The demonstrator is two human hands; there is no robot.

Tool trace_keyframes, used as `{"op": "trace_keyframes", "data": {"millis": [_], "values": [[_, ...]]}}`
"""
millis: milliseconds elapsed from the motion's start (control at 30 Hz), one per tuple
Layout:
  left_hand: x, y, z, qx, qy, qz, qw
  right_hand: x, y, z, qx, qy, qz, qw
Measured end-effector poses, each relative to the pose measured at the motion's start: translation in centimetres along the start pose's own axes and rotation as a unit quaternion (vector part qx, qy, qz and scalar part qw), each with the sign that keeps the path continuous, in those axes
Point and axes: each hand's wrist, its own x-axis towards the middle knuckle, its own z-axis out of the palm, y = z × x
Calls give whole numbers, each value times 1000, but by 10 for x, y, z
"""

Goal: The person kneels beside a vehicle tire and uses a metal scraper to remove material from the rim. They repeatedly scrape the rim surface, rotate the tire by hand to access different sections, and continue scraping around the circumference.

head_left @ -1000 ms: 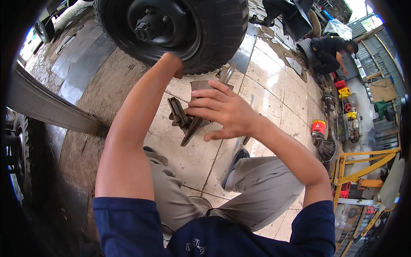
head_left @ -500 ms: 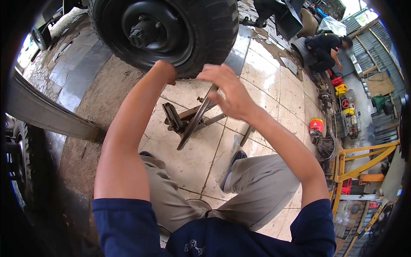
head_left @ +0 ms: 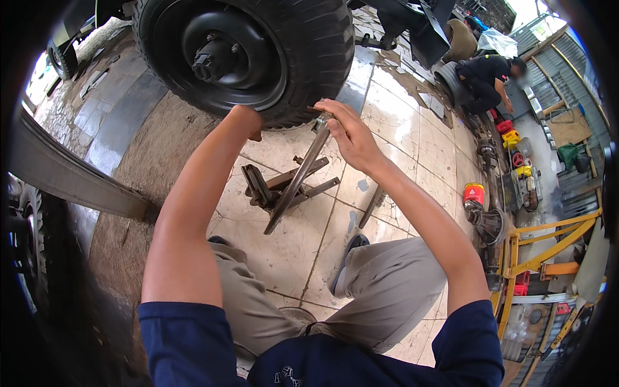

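A large black tyre (head_left: 325, 58) on a dark steel wheel (head_left: 274, 71) stands in front of me. My left hand (head_left: 247, 121) is bent at the wrist against the lower tyre, its fingers hidden behind the hand. On the tyre's lower right side, my right hand (head_left: 348, 134) has its fingers stretched out toward the tread, thumb apart. Just below that hand is the upper end of a slanting flat metal bar (head_left: 298, 177); whether they touch I cannot tell. Under the bar, a brown metal bracket-like assembly (head_left: 261, 187) rests on the tiles.
A grey metal beam (head_left: 77, 164) slants in at the left. At the right stand a red can (head_left: 474, 193), an axle housing (head_left: 488, 226) and a yellow frame (head_left: 535, 258). Another person (head_left: 487, 80) crouches at the back right. A dark strip (head_left: 372, 208) lies near my right foot.
My right hand, blurred and raised before, has settled lower beside the tyre above the bar's end. My left hand stays at the lower tyre. The view has shifted slightly.
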Motion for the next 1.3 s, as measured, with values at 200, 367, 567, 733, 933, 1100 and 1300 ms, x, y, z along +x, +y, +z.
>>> {"op": "trace_keyframes", "data": {"millis": [200,367,567,733,933,1100,1300], "values": [[-28,26,-38,5,24,9,1000,-17,-44,-21,-86,-86,-123,985],[-21,32,-42,-36,-6,-3,999,-16,-34,-27,-98,-111,-169,974],[-26,30,-35,41,42,1,998,-16,18,-31,86,-27,124,988],[-46,28,-38,24,60,1,998,-23,-15,-30,-13,-48,0,999],[-36,36,-50,1,43,-14,999,-19,-12,-41,-56,-82,-43,994],[-22,30,-35,32,64,-3,997,-24,15,-33,6,-63,102,993],[-48,26,-46,-19,28,-5,999,-24,-42,-46,-72,-149,-107,980]]}}
